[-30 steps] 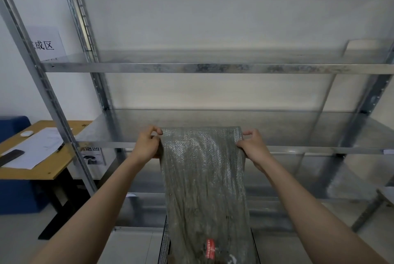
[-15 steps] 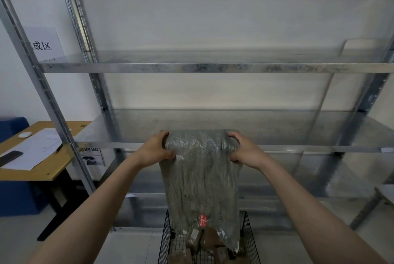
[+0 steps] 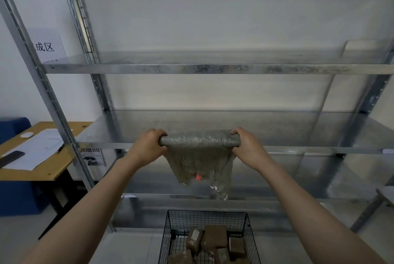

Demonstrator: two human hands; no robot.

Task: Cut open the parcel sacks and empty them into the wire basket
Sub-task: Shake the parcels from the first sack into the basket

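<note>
A grey-green woven parcel sack (image 3: 200, 157) hangs in front of me, its upper part wound into a tight roll and its ragged open end with a red tag dangling below. My left hand (image 3: 147, 146) grips the roll's left end and my right hand (image 3: 245, 146) grips its right end. Directly underneath stands a black wire basket (image 3: 170, 231) holding several brown cardboard parcels (image 3: 214, 240).
A galvanised metal shelving rack (image 3: 213, 69) fills the view behind the sack. To the left is a wooden desk (image 3: 42, 169) with papers, a pen and a dark phone, beside a blue seat (image 3: 12, 129). A paper sign (image 3: 45, 48) hangs on the wall.
The sack was hanging full length into the basket. Both hands have rolled it up from the top, so the loose end has risen clear of the basket and the parcels lie uncovered.
</note>
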